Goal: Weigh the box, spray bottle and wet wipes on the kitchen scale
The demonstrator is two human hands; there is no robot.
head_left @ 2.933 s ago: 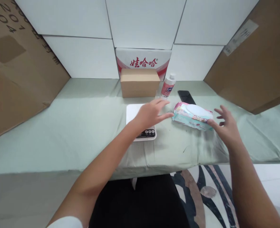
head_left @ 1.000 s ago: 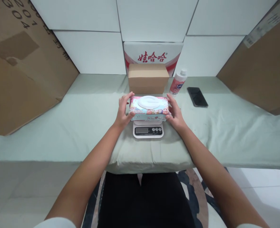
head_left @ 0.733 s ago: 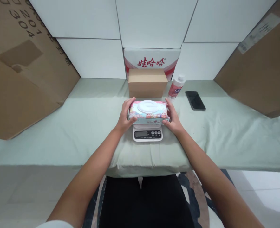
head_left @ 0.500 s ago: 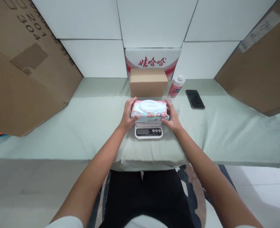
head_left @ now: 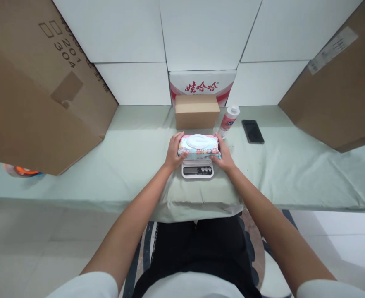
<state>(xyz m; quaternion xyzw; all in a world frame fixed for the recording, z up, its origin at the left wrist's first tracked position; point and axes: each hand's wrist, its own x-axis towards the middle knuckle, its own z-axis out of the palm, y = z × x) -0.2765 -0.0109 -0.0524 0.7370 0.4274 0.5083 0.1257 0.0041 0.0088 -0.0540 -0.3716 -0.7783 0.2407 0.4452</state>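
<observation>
A pack of wet wipes (head_left: 199,145) with a white oval lid lies flat on a small white kitchen scale (head_left: 197,170) on the green-covered table (head_left: 132,157). My left hand (head_left: 173,152) grips the pack's left end. My right hand (head_left: 223,154) grips its right end. The scale's display and buttons show just below the pack, between my wrists.
Behind the scale stands a small brown cardboard box (head_left: 197,111) with a red-lettered white carton (head_left: 202,84) behind it. A pink-labelled bottle (head_left: 228,118) and a black phone (head_left: 252,131) lie to the right. Large cardboard sheets (head_left: 39,87) lean at both sides.
The pack went from the table at the right onto the scale, with both hands closed on its ends. Over the last second only the camera drew back; hands and pack stay put.
</observation>
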